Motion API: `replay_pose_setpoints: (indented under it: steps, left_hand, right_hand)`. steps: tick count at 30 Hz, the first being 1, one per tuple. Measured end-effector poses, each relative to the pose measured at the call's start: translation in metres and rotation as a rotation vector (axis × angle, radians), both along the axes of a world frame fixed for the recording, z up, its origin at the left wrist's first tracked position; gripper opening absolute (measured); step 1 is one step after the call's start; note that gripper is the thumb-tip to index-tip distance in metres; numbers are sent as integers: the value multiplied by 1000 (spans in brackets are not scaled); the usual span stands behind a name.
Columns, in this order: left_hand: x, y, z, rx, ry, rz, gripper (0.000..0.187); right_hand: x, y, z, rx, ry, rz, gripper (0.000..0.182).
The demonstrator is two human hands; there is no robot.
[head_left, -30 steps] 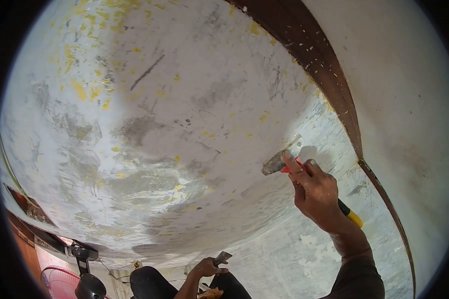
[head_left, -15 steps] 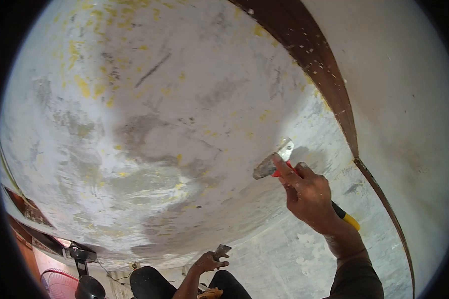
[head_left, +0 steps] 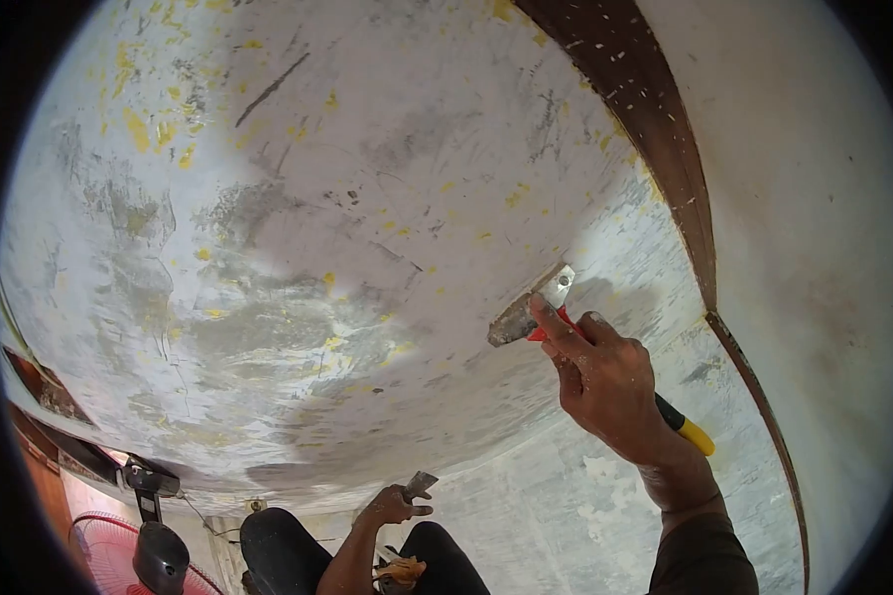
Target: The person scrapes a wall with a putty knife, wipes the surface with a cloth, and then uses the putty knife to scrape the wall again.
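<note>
My right hand (head_left: 610, 382) is closed around a scraper (head_left: 531, 307) with a wide metal blade, a red part near the head and a black and yellow handle end. One finger stretches along the back of the blade, which lies against or very near the patchy white wall (head_left: 417, 218). Low in the view, by my knees, my left hand (head_left: 392, 508) grips a small putty knife (head_left: 420, 484). Its metal blade points up and to the right, while its handle is hidden in the fingers.
Yellow paint flecks and grey patches mark the wall. A brown wooden strip (head_left: 655, 109) speckled with white bits curves down the right side, beside a plain pale surface (head_left: 804, 198). At lower left stands a fan (head_left: 109, 550) near a black device (head_left: 159, 555).
The view has shifted, so the wall marks now sit further left. My right hand and the scraper have moved slightly left and up. The left hand still holds its putty knife.
</note>
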State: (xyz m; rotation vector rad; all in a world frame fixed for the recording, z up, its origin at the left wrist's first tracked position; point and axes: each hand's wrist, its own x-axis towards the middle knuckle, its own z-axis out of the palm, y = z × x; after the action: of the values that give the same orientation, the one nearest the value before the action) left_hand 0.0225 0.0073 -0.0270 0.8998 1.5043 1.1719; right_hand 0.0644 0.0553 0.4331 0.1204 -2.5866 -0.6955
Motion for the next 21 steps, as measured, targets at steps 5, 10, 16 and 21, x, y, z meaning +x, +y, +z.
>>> replay_pose_setpoints:
  steps: [5, 10, 16, 21]
  left_hand:
    - [0, 0, 13, -18, 22, -13, 54]
    - [-3, -4, 12, 71, 63, 1, 54]
    - [-2, -3, 7, 39, 102, -18, 54]
    - [-5, -4, 3, 21, 100, -11, 56]
  right_hand:
    - [-2, -5, 5, -15, -29, 8, 63]
    - [-2, 2, 2, -13, 27, 33, 62]
    - [-8, -6, 6, -17, 9, 4, 54]
    - [-7, -14, 7, -47, 31, -1, 54]
